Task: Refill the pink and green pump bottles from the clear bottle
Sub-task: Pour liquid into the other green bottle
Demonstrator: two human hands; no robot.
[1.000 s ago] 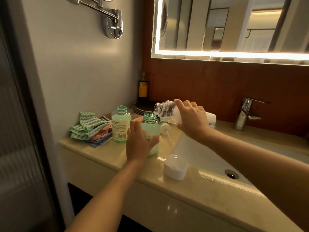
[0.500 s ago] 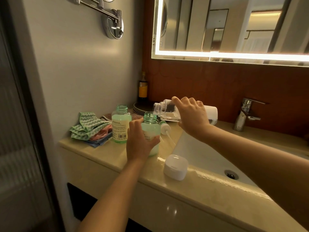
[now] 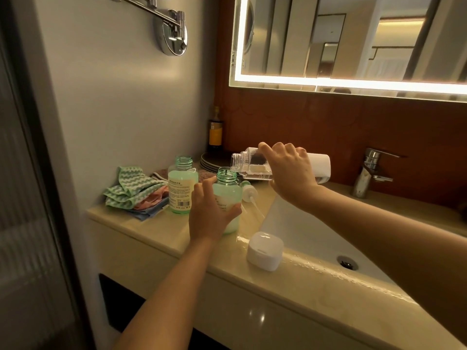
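Two hands busy | left hand (image 3: 211, 218) grips green bottle (image 3: 227, 198), centre frame; right hand (image 3: 293, 173) tips clear bottle (image 3: 249, 164) just above its open neck

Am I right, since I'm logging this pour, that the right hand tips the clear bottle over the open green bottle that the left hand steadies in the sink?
Not in the sink. In the head view, the left hand steadies the green bottle on the countertop beside the sink. The right hand does tip the clear bottle over it.
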